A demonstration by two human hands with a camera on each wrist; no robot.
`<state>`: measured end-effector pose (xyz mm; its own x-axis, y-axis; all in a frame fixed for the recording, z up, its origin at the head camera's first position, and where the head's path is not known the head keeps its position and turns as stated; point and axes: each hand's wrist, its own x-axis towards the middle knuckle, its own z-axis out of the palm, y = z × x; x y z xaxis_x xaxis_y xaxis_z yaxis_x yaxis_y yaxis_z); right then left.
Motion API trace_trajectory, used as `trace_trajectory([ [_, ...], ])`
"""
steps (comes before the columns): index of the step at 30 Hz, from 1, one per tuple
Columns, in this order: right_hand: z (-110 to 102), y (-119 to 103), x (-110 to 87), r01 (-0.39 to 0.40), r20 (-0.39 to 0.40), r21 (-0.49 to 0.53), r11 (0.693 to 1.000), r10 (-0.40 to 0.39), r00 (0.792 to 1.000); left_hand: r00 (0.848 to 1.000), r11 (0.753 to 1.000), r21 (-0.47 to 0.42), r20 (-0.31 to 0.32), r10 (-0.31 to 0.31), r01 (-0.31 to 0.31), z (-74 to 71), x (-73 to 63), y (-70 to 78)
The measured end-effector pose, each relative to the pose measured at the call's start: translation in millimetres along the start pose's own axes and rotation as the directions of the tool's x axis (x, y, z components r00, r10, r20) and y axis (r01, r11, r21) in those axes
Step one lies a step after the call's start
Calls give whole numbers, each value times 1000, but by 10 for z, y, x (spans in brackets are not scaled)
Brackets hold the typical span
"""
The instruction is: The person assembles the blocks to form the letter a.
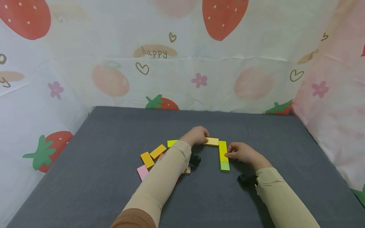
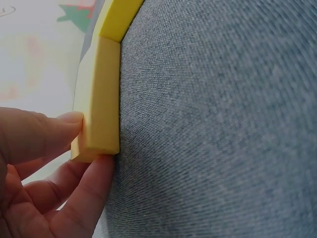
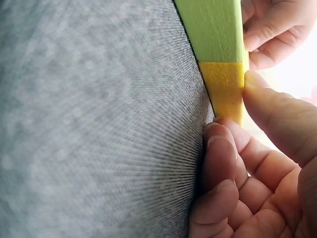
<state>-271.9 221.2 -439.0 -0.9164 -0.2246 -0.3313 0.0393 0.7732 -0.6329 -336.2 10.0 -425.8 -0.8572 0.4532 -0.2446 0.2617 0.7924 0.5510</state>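
Note:
My left hand (image 1: 196, 135) pinches the left end of a pale yellow wooden block (image 1: 211, 142), thumb on top and fingers at its end, as the left wrist view (image 2: 104, 99) shows. That block lies flat, its other end meeting the far end of a bright yellow block (image 1: 223, 150). Against the yellow block's near end sits a light green block (image 1: 224, 166), in line with it. My right hand (image 1: 245, 154) holds the yellow block from its right side, with the thumb at its upper edge and curled fingers low beside it in the right wrist view.
Left of these, partly hidden by my left forearm, lie loose blocks: a yellow-green block (image 1: 172, 143), orange blocks (image 1: 158, 151), a pink block (image 1: 142, 172) and bits of others. The dark grey cloth (image 1: 114, 133) covers the table; a printed curtain (image 1: 182, 79) stands behind it.

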Motion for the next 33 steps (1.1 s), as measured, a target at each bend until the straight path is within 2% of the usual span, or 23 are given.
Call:
trace_trajectory([
  [14,4,-17,-21,-15,-6,4,1000,15,1000,1000,1000,-20,8,2,-1,15,-27,-5],
  [26,-5,-15,-45,18,-7,22,1000,-18,1000,999,999,12,16,35,-35,16,-56,-18],
  [33,5,-9,-37,20,-6,15,1000,-20,1000,999,998,-46,2,35,-35,-36,-87,-78],
])
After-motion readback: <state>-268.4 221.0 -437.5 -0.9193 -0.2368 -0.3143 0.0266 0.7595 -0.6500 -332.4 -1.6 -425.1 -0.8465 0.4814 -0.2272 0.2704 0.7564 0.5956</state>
